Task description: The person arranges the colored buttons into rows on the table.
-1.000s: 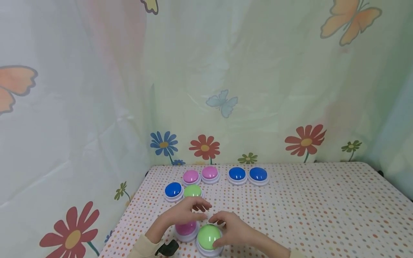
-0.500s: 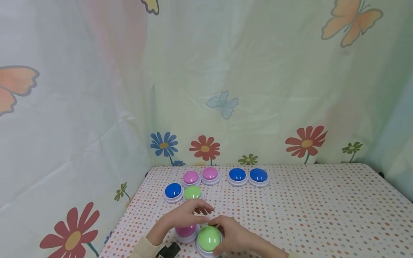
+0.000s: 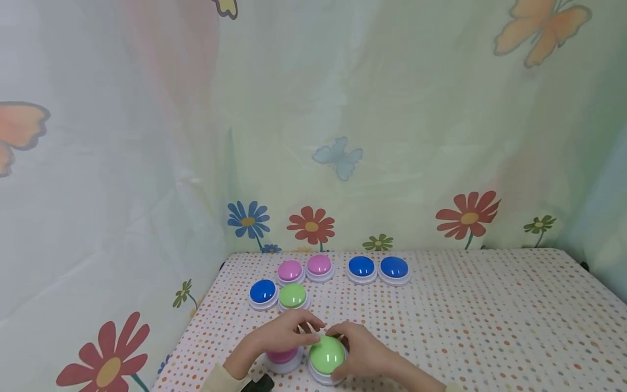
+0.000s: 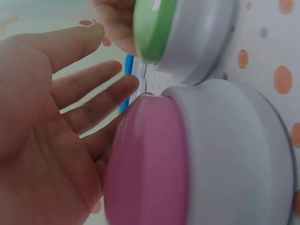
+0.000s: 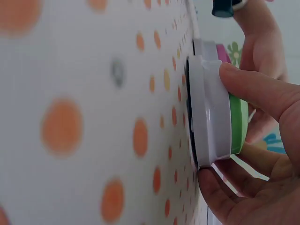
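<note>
Right hand (image 3: 362,351) grips glossy green-domed, white-based round button (image 3: 327,355); left hand (image 3: 280,333), fingers relaxed, beside glossy pink-domed round button (image 3: 284,360), toward dotted desk's (image 3: 465,326) left edge.

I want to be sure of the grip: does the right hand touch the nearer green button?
Touching. The right wrist view shows the right hand gripping the nearer green button, thumb against its white base.

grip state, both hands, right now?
Left hand: grip open, holding nothing.
Right hand: grip closed on the round, glossy green-domed, white-based plastic-looking button.
</note>
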Demonstrator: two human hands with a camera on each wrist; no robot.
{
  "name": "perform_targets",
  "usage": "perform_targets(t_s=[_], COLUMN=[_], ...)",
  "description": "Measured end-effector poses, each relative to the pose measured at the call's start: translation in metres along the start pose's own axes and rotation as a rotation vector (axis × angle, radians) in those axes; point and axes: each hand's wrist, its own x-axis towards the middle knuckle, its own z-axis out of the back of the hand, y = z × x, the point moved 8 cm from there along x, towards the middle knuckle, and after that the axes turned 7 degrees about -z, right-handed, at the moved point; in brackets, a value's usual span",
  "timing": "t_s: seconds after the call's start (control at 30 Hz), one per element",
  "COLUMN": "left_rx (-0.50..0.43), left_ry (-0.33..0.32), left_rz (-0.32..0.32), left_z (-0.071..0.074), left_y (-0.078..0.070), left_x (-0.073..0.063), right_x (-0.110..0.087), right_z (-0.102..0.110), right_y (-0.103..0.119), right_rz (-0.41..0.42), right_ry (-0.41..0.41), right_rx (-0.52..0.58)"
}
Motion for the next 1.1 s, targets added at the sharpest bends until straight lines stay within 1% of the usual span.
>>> perform_targets(t_s=[0.13, 0.27, 0.37, 0.57, 0.7, 0.8, 0.83, 0.93, 1.1], left_rx=[0.030, 0.046, 0.083, 0.156, 0.130, 0.115, 0.107, 0.126, 0.141], left_ry=[-0.001, 0.007, 0.014, -0.037, -0.067, -0.087, -0.093, -0.106, -0.101], left_rz=[-0.004, 0.009, 0.019, 0.036, 0.061, 0.077, 0.080, 0.084, 0.108], left_z=[-0.004, -0.007, -0.007, -0.004, -0.008, -0.011, -0.012, -0.013, -0.020], left_y=[0.003, 0.005, 0.004, -0.005, -0.008, -0.010, -0.010, -0.011, -0.011], left_x=[0.004, 0.006, 0.007, 0.009, 0.007, 0.008, 0.009, 0.012, 0.014], right_x=[0.002, 0.003, 0.002, -0.001, -0.001, 0.000, 0.001, 0.001, 0.000], right_z=[0.012, 0.017, 0.020, 0.023, 0.019, 0.019, 0.020, 0.024, 0.023], right_y=[-0.009, -0.013, -0.012, -0.011, -0.008, -0.006, -0.006, -0.007, -0.009], right_rz=[-0.035, -0.061, -0.065, -0.082, -0.048, -0.021, -0.021, -0.026, -0.031], right_ry=[-0.032, -0.043, -0.045, -0.051, -0.025, -0.031, -0.038, -0.063, -0.058], right_rx=[-0.027, -0.014, 0.000, -0.007, -0.004, -0.016, -0.020, -0.029, -0.005])
